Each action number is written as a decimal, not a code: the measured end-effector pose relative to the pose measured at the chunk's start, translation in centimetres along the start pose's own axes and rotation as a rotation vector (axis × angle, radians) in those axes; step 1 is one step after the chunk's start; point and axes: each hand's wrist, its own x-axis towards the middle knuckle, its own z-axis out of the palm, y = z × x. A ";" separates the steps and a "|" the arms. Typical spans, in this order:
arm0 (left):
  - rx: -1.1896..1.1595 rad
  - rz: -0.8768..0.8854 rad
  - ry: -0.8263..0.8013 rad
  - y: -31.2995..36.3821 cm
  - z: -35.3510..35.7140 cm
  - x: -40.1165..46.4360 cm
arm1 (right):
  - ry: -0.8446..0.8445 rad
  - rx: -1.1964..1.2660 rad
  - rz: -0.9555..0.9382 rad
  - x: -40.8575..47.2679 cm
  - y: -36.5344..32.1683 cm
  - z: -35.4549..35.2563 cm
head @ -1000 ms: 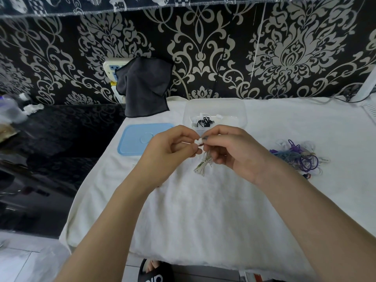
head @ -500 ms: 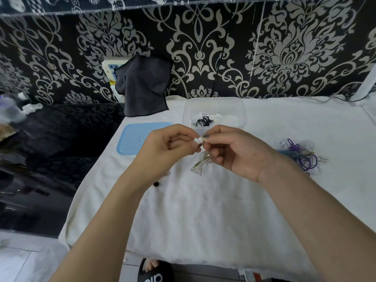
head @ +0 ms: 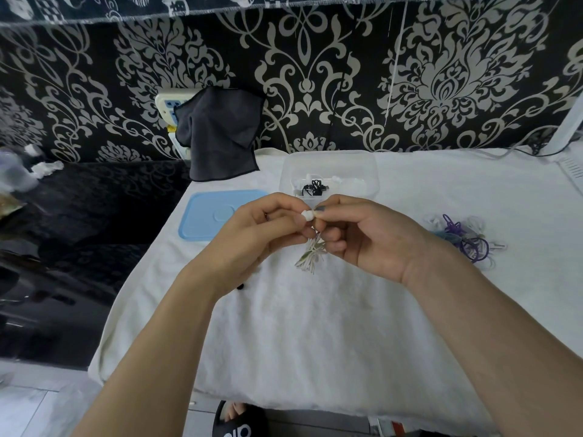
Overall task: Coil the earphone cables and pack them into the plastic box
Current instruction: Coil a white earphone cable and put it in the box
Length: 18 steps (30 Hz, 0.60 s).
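My left hand (head: 262,234) and my right hand (head: 362,234) meet above the white towel-covered table (head: 315,326) and both pinch a white earphone (head: 308,214) at its earbud end. Its coiled white cable bundle (head: 310,255) hangs below my fingers. Just behind my hands stands the clear plastic box (head: 328,171), open, with a coiled black earphone (head: 314,188) and white earphones inside. A tangle of purple, blue and white earphone cables (head: 463,238) lies on the towel to the right.
The box's light blue lid (head: 208,214) lies flat to the left of the box. A dark grey cloth (head: 220,134) hangs over a wall socket behind. A black glossy surface (head: 79,231) lies left of the table. A small black piece (head: 240,287) rests near my left wrist.
Both hands stay together on the white earphone and have shifted only slightly; the hanging bundle has barely moved.
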 end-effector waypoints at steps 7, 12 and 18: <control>-0.123 -0.037 0.036 0.1 0.6 0.4 | 0.057 0.063 0.014 0.3 0.0 -0.1; -0.050 0.028 0.095 -0.2 0.9 0.6 | 0.061 0.107 0.020 0.3 0.0 0.1; 0.168 0.146 0.201 0.1 1.5 0.3 | 0.068 0.129 0.036 0.5 0.3 0.3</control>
